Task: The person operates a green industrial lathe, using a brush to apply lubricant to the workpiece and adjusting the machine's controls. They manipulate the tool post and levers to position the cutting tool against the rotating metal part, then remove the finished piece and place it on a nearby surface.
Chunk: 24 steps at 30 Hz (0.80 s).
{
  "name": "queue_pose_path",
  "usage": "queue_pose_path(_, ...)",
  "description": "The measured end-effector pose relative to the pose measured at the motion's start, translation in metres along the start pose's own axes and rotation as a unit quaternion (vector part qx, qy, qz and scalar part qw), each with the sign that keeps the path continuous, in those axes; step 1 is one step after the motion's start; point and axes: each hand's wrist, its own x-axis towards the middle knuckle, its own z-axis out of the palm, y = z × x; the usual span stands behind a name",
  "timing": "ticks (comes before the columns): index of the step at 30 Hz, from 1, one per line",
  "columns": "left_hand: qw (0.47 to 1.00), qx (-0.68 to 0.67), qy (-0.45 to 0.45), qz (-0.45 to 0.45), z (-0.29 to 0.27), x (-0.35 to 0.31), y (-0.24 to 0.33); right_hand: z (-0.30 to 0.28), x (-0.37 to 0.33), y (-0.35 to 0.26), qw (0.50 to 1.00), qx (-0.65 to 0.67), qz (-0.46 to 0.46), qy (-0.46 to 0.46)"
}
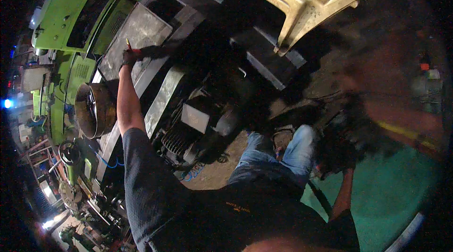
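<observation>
My left arm reaches out to the far left, over a flat grey metal plate (144, 27) on the green machine. The left hand (128, 57), dark as if gloved, is closed round a slim stick with a yellow tip (128, 42) and some red near the fingers; its exact kind is too small to tell. Below that forearm stands a wide, rusty metal ring (84, 112). My right hand (349, 160) hangs low at my right side, beside my jeans and above a green surface. Its fingers are lost in shadow, so whether it holds anything is hidden.
A large green machine body (78, 20) rises at the far left, with a handwheel (69, 153) nearer me. Ahead sits a finned motor (177, 141) beside a pale plate (195, 118). A cream plastic chair (302, 11) stands at the top; a green surface (391, 190) lies right.
</observation>
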Motion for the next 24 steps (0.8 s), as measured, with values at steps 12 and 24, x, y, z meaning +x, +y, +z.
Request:
queue_pose_path(12,0.993,-0.06,0.083,-0.063,0.032,-0.135,0.151,-0.066,0.152,-0.192,0.942,0.296,-0.131,-0.084)
queue_pose_path(24,0.993,-0.09,-0.009,-0.077,-0.013,-0.114,0.213,-0.103,0.314,-0.519,0.87,0.217,-0.43,-0.106)
